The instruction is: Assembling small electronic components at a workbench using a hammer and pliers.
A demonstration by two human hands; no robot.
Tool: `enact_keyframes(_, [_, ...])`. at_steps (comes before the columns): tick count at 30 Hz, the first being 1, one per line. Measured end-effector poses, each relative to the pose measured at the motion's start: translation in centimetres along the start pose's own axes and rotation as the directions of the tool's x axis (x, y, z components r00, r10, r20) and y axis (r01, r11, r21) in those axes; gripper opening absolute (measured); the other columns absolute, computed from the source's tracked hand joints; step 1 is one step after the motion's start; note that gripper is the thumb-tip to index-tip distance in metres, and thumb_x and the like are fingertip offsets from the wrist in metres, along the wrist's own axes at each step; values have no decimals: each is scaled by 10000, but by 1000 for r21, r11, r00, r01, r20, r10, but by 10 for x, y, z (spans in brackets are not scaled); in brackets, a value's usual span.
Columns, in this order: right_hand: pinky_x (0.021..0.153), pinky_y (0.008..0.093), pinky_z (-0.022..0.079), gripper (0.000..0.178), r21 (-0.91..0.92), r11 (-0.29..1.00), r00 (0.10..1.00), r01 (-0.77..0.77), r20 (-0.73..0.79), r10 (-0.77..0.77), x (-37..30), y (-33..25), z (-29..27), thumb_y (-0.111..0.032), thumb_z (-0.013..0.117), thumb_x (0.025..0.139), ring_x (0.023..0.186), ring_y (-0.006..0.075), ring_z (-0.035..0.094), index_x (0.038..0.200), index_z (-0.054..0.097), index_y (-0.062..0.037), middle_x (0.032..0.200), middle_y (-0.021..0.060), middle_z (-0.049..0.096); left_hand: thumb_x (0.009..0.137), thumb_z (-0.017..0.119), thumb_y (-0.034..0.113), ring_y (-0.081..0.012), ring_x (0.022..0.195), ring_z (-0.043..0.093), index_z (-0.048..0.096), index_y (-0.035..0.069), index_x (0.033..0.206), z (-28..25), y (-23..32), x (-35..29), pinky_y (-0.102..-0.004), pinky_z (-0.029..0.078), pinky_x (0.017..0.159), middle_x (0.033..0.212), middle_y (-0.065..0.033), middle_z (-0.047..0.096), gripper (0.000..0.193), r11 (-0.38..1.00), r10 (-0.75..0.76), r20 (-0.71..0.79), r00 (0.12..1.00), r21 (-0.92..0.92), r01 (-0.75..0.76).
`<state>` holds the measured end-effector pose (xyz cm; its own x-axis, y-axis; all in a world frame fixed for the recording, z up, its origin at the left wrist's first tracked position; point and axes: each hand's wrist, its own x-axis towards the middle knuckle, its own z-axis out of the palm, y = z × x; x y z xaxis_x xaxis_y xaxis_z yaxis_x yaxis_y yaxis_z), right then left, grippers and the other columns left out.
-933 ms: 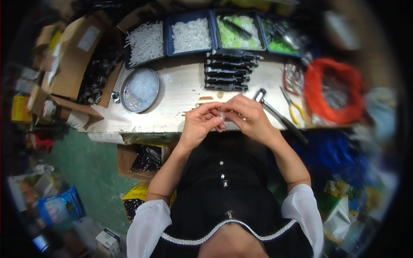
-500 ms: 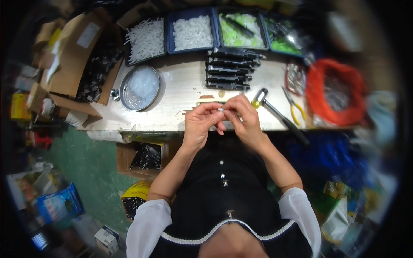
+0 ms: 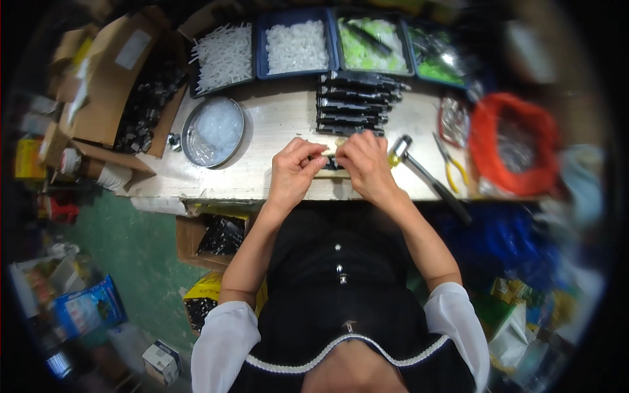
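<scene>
Both of my hands meet over the near part of the pale workbench (image 3: 275, 141). My left hand (image 3: 293, 171) and my right hand (image 3: 364, 165) pinch the two ends of a small pale strip-like part (image 3: 331, 151), with a dark piece (image 3: 333, 165) under it, partly hidden by my fingers. Just beyond my hands lies a stack of black bar-shaped parts (image 3: 352, 105). A small hammer with a yellow-green grip (image 3: 407, 152) rests to the right of my right hand.
Blue bins of white parts (image 3: 296, 44) and green parts (image 3: 373, 47) line the back edge. A round metal dish (image 3: 213, 131) sits left, yellow-handled pliers (image 3: 452, 164) and an orange basket (image 3: 511, 141) right. Cardboard boxes (image 3: 108, 78) crowd the far left.
My hands have moved away from my body and onto the bench, ending close to the stack of black bars. They stay together on the small part.
</scene>
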<state>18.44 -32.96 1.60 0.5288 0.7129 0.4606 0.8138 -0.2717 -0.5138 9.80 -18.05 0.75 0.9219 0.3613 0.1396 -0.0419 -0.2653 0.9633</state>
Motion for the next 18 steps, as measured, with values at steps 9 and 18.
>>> enact_keyframes(9, [735,355,292,108,-118,990,996,80,55,-74,0,4,10,-31,608,740,821,237,446,825,553,-68,816,52,489,705,669,-29,-104,640,511,669,17,924,0,5,7,-234,429,577,767,-44,550,224,986,-36,65,997,166,25])
enact_keyframes(18, [677,342,347,136,96,995,996,-5,-87,13,-7,14,-44,32,625,704,789,248,511,814,567,-24,811,73,540,643,735,80,-274,694,579,641,11,808,0,24,36,-344,465,634,777,-129,586,201,790,-73,339,938,593,-153])
